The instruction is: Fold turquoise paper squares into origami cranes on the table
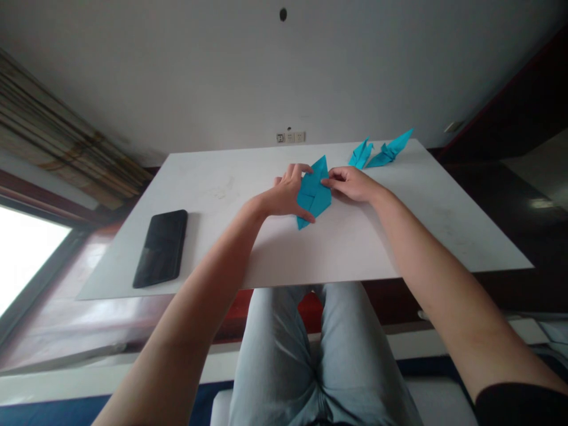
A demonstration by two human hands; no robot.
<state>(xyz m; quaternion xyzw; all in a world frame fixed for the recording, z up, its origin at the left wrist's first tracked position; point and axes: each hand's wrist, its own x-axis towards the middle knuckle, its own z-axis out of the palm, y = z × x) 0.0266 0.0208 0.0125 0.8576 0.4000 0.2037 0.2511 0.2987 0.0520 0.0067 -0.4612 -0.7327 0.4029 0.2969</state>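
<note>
A partly folded sheet of blue paper [316,192] lies on the white table [355,236] in front of me. My left hand [286,192] rests on its left side, fingers curled over the top edge and thumb pressing the lower tip. My right hand [350,182] pinches the paper's right edge with curled fingers. Two finished blue folded paper figures [380,152] sit at the far right of the table, beyond my right hand.
A black phone [162,247] lies flat near the table's left front corner. A wall with a socket strip [290,137] stands behind the table. A window [26,254] is at the left. My knees in light jeans [306,343] show below the table edge.
</note>
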